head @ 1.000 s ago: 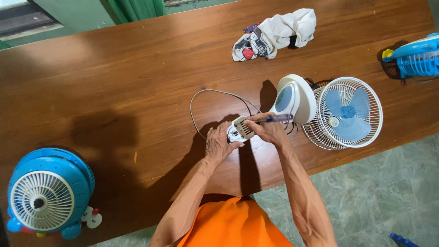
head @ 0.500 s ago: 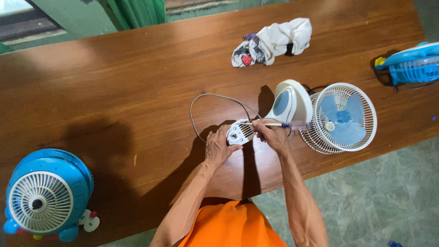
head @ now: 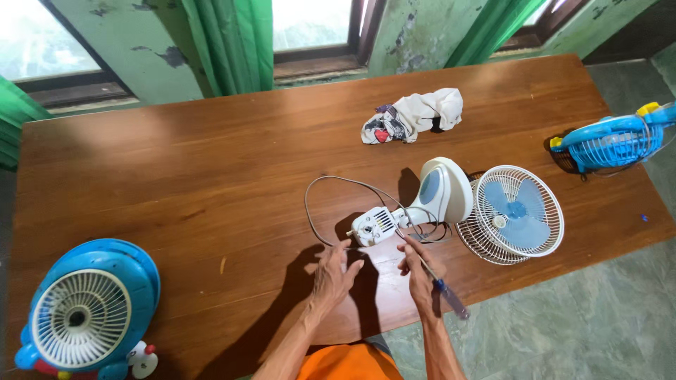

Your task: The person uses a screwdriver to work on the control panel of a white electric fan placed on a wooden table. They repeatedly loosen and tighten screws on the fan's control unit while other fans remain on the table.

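Here both forearms reach forward from the near edge of the brown wooden surface (head: 176, 176). The left hand (head: 332, 271) lies palm down with its fingers spread loosely, fingertips just short of the white motor housing (head: 374, 225), its grip holding nothing. The right hand (head: 419, 271) is closed around a screwdriver (head: 436, 281) with a blue handle; the handle sticks out toward the near edge and the shaft runs up toward the housing, though whether the tip touches it cannot be told.

The motor housing lies on its side near the middle of the surface, joined to a round white fan base (head: 445, 191) tilted on edge just beyond it. A thin grey cord (head: 313, 207) loops from the housing out to the left and back. Right of the base lies a white wire fan guard (head: 520, 211) with pale blue blades inside, stacked on a second guard.

No package or label can be made out. Farther off, a crumpled white cloth (head: 415, 115) with a coloured print lies toward the far edge. A blue toy-shaped fan (head: 88, 313) with a white grille sits at the near left corner, and another blue fan (head: 612, 141) rests at the right edge. Green curtains (head: 229, 42) hang at the windows behind.
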